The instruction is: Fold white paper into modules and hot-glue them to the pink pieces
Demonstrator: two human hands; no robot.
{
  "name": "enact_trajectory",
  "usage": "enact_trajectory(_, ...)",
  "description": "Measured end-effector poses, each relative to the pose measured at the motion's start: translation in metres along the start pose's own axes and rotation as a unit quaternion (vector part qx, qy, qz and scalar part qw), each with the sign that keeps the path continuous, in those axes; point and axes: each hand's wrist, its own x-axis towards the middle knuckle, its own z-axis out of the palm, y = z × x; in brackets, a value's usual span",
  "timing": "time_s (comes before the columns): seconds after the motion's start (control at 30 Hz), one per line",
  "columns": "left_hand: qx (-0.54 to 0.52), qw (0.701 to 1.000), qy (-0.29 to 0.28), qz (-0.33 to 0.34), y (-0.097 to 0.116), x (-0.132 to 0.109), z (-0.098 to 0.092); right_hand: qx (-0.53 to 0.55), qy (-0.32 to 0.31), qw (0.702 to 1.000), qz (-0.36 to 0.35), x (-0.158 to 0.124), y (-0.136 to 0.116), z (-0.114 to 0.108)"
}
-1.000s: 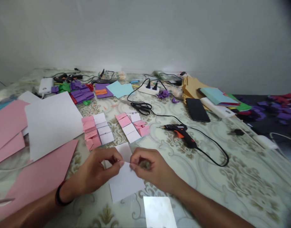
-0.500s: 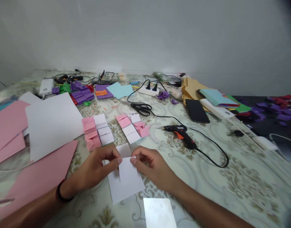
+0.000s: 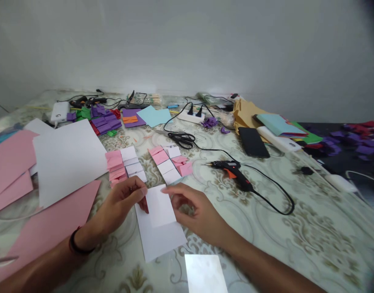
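Note:
A small white paper piece (image 3: 161, 207) is held up over a larger white paper sheet (image 3: 164, 242) on the table in front of me. My left hand (image 3: 126, 201) pinches the small piece at its upper left corner between thumb and fingers. At the upper right corner, the index finger of my right hand (image 3: 194, 205) touches the top edge, with the thumb by the right side. Just beyond my hands lie two groups of small folded papers, pink (image 3: 115, 162) and white (image 3: 133, 165) on the left, pink and white again (image 3: 170, 165) on the right.
A black glue gun (image 3: 235, 173) with its cord lies to the right, and scissors (image 3: 182, 140) lie further back. Large white (image 3: 69, 158) and pink sheets (image 3: 53, 228) cover the left side. A phone (image 3: 253, 142) and a power strip (image 3: 191, 116) are at the back.
The small white paper has shifted up and left and now shows its broad face. My left hand has moved slightly left and away from me; the right hand's fingers have loosened and spread.

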Motion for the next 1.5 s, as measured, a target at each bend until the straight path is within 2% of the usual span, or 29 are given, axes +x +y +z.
enact_trajectory(0.23,0.056,0.995,-0.083,-0.002,0.001,-0.004,0.004,-0.043,0.077,0.994,-0.065,0.003,0.002,-0.002)
enact_trajectory(0.33,0.056,0.991,-0.119,0.002,0.0,-0.006,0.005,-0.071,0.1,0.991,-0.049,0.003,-0.002,-0.001)
enact_trajectory(0.57,0.099,0.982,-0.16,0.007,0.004,-0.01,0.006,-0.091,0.08,0.992,-0.026,0.001,-0.006,0.005)
enact_trajectory(0.73,0.194,0.975,-0.1,-0.045,0.006,-0.01,0.012,-0.054,0.061,0.997,0.001,-0.002,-0.004,0.007)
enact_trajectory(0.87,0.196,0.978,-0.033,-0.066,0.001,-0.009,0.012,-0.023,0.061,0.998,0.014,-0.005,-0.002,0.006)
enact_trajectory(1.0,0.132,0.986,0.073,-0.069,-0.011,-0.006,0.007,-0.055,0.035,0.996,-0.054,-0.005,-0.001,0.003)
enact_trajectory(1.07,0.105,0.988,0.098,-0.064,-0.016,-0.005,0.005,-0.084,0.007,0.992,-0.093,-0.005,-0.001,0.003)
enact_trajectory(1.27,0.067,0.992,0.094,-0.047,-0.021,-0.004,0.003,-0.076,-0.039,0.982,-0.165,-0.002,0.003,0.007)
enact_trajectory(1.5,0.028,0.999,0.033,-0.029,-0.019,-0.002,0.006,-0.027,-0.123,0.982,-0.143,0.0,0.005,0.008)
